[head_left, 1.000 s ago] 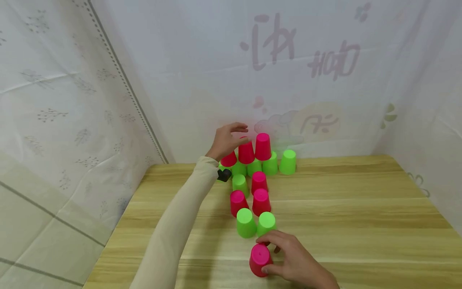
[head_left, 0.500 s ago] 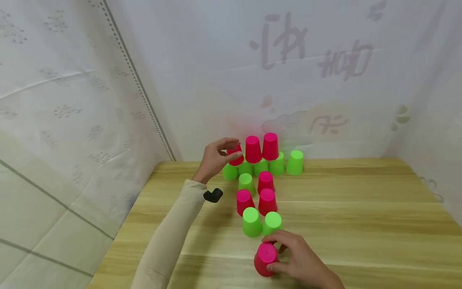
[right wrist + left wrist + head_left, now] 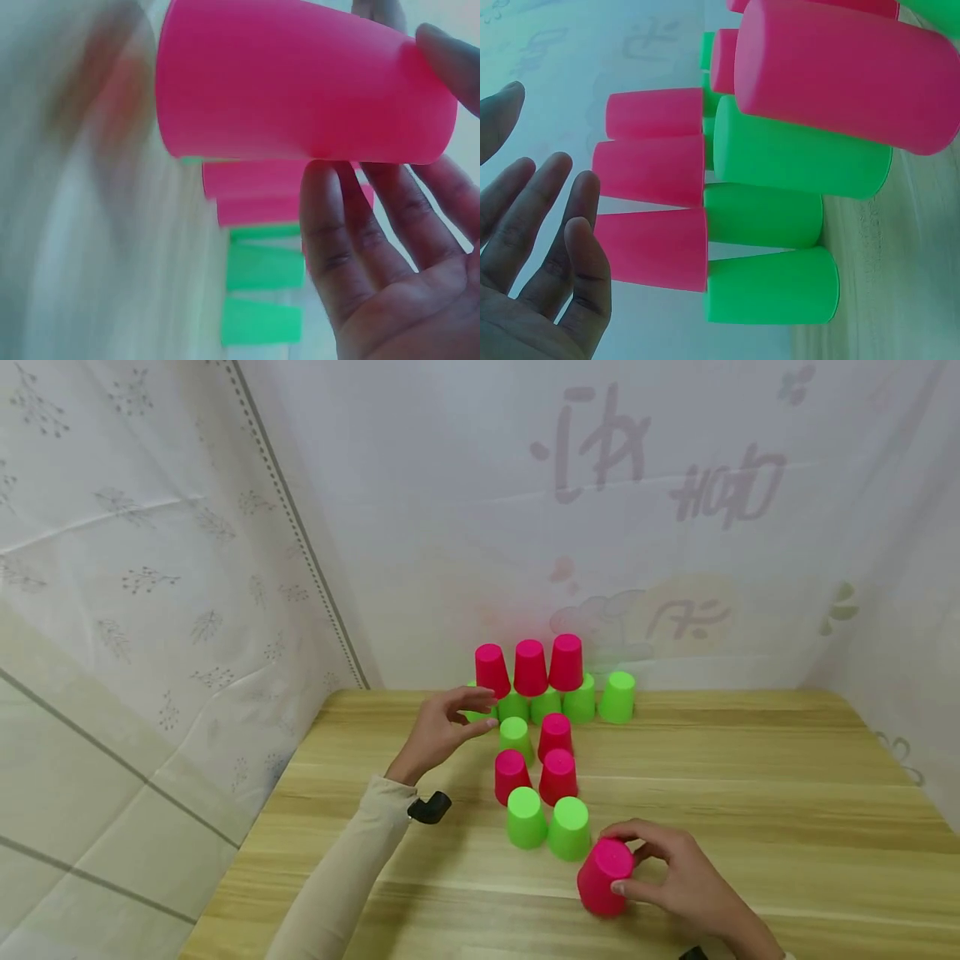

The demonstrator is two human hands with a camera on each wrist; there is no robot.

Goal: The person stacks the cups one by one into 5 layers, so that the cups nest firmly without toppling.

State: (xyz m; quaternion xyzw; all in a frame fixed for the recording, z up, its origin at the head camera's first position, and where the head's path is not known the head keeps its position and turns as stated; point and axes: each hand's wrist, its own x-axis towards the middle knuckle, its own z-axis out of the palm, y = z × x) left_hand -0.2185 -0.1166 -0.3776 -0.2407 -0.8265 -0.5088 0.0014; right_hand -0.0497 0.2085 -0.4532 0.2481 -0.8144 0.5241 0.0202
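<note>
My right hand (image 3: 686, 877) pinches an upside-down pink cup (image 3: 606, 878) between thumb and fingertips at the front of the table. The cup leans slightly and fills the top of the right wrist view. My left hand (image 3: 444, 729) holds nothing; its relaxed fingers are near the left end of the back stack. There, a pink cup (image 3: 492, 671), a second pink cup (image 3: 531, 668) and a third pink cup (image 3: 566, 662) sit upside down on a row of several green cups (image 3: 618, 697). The left wrist view shows the left fingers (image 3: 585, 262) apart, beside the stacked pink cups.
Between stack and right hand stand more upside-down cups: a green cup (image 3: 515, 737), a pink cup (image 3: 556, 733), a pink pair (image 3: 558, 777) and a front green pair (image 3: 526, 818). The wooden table (image 3: 750, 793) meets a printed white cloth (image 3: 450, 527) at the back.
My left hand has drawn back and down from the stacked pink cups. My right hand has shifted to the right with its pink cup, which now leans. The head view has turned slightly.
</note>
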